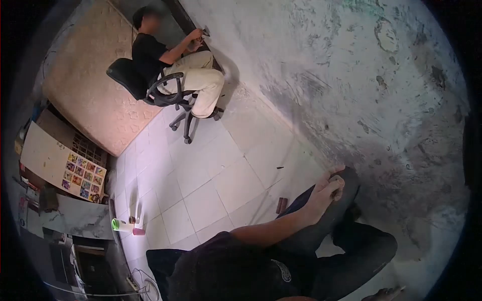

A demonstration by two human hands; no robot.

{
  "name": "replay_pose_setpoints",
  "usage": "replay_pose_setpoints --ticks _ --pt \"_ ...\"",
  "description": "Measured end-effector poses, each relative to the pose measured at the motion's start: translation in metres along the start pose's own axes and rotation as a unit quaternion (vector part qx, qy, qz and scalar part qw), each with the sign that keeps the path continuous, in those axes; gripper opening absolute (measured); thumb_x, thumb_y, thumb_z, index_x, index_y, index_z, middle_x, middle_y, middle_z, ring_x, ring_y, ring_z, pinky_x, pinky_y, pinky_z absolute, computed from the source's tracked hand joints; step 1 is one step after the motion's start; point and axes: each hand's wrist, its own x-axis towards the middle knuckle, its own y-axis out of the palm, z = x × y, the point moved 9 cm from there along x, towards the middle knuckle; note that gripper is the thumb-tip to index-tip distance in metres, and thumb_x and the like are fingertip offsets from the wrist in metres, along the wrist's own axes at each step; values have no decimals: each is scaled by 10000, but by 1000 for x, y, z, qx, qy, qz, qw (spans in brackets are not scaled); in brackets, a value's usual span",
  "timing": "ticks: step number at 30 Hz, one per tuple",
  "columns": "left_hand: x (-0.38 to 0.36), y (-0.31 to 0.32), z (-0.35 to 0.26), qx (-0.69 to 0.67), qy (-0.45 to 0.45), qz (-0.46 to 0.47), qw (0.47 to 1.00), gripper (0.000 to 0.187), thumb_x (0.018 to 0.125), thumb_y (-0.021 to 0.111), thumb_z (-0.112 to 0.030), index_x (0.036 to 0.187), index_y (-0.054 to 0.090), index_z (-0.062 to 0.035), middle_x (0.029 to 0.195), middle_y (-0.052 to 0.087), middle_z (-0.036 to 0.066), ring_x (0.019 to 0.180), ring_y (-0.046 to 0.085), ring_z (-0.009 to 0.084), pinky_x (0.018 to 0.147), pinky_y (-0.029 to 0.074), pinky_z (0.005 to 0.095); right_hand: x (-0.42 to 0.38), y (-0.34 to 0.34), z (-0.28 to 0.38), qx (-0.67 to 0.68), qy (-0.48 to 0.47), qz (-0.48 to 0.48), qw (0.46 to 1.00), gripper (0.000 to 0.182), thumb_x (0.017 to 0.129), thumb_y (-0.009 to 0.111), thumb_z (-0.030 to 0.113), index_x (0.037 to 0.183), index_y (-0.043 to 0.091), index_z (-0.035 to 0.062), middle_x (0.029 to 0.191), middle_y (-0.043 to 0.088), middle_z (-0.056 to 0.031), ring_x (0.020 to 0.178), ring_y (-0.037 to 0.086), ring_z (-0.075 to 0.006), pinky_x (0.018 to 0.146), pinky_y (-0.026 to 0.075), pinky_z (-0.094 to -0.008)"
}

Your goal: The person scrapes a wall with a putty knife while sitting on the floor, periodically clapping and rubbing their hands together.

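Observation:
My left hand (329,191), pale with dust, rests over my bent knee in dark trousers (346,188), close to the foot of the rough grey wall (371,115). Its fingers are curled in, and anything inside them is hidden. Only part of my right hand (385,294) shows at the bottom edge, low by the wall, and its fingers are too dark and cut off to read. Two small reddish-brown blocks (282,204) lie on the tiled floor (201,185) beside my left forearm. A small dark sliver (280,167) lies farther off.
Another person (150,55) sits on a black wheeled chair (128,78), holding a tool (205,32) against the wall. A mattress (95,75) leans behind. Bottles (120,225) and a pink cup (138,232) stand at left, near a board with colourful pictures (83,175).

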Motion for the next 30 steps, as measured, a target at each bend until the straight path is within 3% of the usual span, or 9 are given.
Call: replay_pose_setpoints --ticks 4,7,10,11,14,16,21,28,30 --pt "-4 11 4 0 0 -6 1000 395 1012 478 -121 1399 411 -84 872 437 1 729 400 93 683 370 256 4 8 -10 -14 -3 29 999 590 977 554 469 1392 515 52 1236 568 -191 1069 545 -324 956 442 -451" --pt "-8 27 3 57 -1 12 998 385 1001 495 -124 1377 431 -66 868 436 0 726 402 95 680 367 255 4 15 -56 163 273 23 948 676 997 427 552 1565 320 202 1600 295 -155 1415 345 -367 1162 277 -463" --pt "-21 52 5 135 26 65 988 378 979 542 -134 1338 478 -38 878 478 -1 761 447 92 694 387 258 -14 8 -56 119 165 16 979 650 1036 371 510 1526 361 83 1509 412 -184 1349 432 -337 1113 349 -441" --pt "-27 61 13 148 19 64 987 325 980 505 -100 1301 503 -50 907 496 17 789 469 111 715 408 266 -21 10 -61 188 200 6 962 752 991 413 630 1454 423 37 1407 498 -147 1273 483 -300 1033 405 -473" --pt "-47 104 33 225 70 202 950 350 994 541 -230 1270 526 -16 945 557 50 872 535 153 794 437 287 -82 36 -48 312 341 13 887 559 1035 469 414 1436 418 28 1330 513 -144 1240 496 -270 1052 374 -494" --pt "-66 129 55 260 56 245 932 538 967 572 -422 1312 512 -14 1129 595 94 1018 577 213 895 426 338 -80 48 54 369 145 150 906 627 981 608 218 1486 330 -29 1407 478 -174 1317 454 -277 1113 352 -437" --pt "-117 184 89 228 -25 398 888 774 994 331 -586 1518 268 -19 1424 467 202 1370 417 340 1139 324 488 -92 42 151 395 -5 298 869 909 880 740 307 1554 208 9 1544 345 -241 1424 367 -349 1150 319 -427" --pt "-115 165 130 210 -184 348 895 703 1010 287 -602 1409 372 -30 1187 560 151 1155 564 296 1024 464 454 -111 56 130 366 19 325 872 764 980 580 417 1546 226 46 1435 451 -227 1322 472 -358 1086 389 -460" --pt "-110 163 132 113 -211 325 915 479 1060 372 -422 1338 449 -40 1135 614 150 1000 649 321 924 561 442 -109 50 142 366 20 346 864 770 980 577 432 1546 221 51 1415 466 -229 1292 500 -360 1074 396 -458"
